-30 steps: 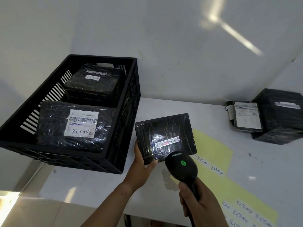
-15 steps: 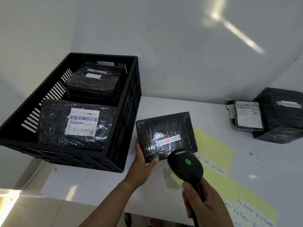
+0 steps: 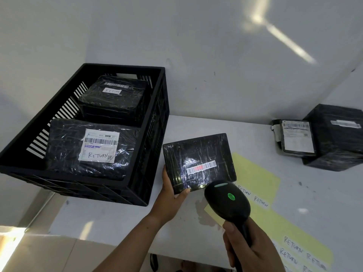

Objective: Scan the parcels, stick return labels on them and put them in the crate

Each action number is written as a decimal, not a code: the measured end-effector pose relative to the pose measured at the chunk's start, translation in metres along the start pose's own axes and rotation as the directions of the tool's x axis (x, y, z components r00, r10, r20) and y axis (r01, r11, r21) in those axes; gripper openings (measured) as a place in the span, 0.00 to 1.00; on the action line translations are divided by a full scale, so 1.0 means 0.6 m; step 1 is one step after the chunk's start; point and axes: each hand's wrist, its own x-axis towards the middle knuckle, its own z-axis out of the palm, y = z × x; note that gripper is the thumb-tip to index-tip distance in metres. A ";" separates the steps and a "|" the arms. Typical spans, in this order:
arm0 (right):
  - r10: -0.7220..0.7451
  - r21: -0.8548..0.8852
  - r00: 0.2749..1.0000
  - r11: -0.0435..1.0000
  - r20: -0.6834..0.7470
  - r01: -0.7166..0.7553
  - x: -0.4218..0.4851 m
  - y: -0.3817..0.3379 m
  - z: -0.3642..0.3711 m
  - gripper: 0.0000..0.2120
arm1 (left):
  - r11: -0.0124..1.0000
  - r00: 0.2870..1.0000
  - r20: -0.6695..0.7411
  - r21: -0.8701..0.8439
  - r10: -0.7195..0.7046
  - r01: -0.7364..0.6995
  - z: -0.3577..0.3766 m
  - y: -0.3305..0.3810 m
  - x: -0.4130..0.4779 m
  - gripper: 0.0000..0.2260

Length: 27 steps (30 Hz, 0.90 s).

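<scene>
Fingers (image 3: 183, 191) of left hand (image 3: 170, 197) pinch parcel (image 3: 196, 154) corner; right hand (image 3: 249, 252) fingers grip scanner (image 3: 227, 203) handle

Probably a parcel returns station in a warehouse or stockroom: black-wrapped barcoded parcels (image 3: 334, 137) far right, a black plastic crate (image 3: 157, 118) left, handwritten RETURN stickers (image 3: 261, 201) on a bare white table (image 3: 121, 220).
</scene>
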 end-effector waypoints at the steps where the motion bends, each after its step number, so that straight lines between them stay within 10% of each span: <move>1: 0.001 0.001 1.000 1.000 -0.009 -0.001 -0.002 -0.001 -0.001 0.09 | 1.000 1.000 0.001 -0.004 -0.004 0.004 0.000 0.001 0.000 0.47; 21: 0.000 -0.024 1.000 1.000 0.017 0.000 -0.015 -0.001 -0.008 0.09 | 0.998 1.000 0.003 -0.056 -0.029 0.030 -0.001 -0.002 0.001 0.46; 27: 0.134 0.207 0.984 0.972 -0.116 -0.108 0.055 0.052 -0.008 0.12 | 0.996 0.999 -0.006 -0.072 -0.046 0.045 -0.030 0.028 0.028 0.43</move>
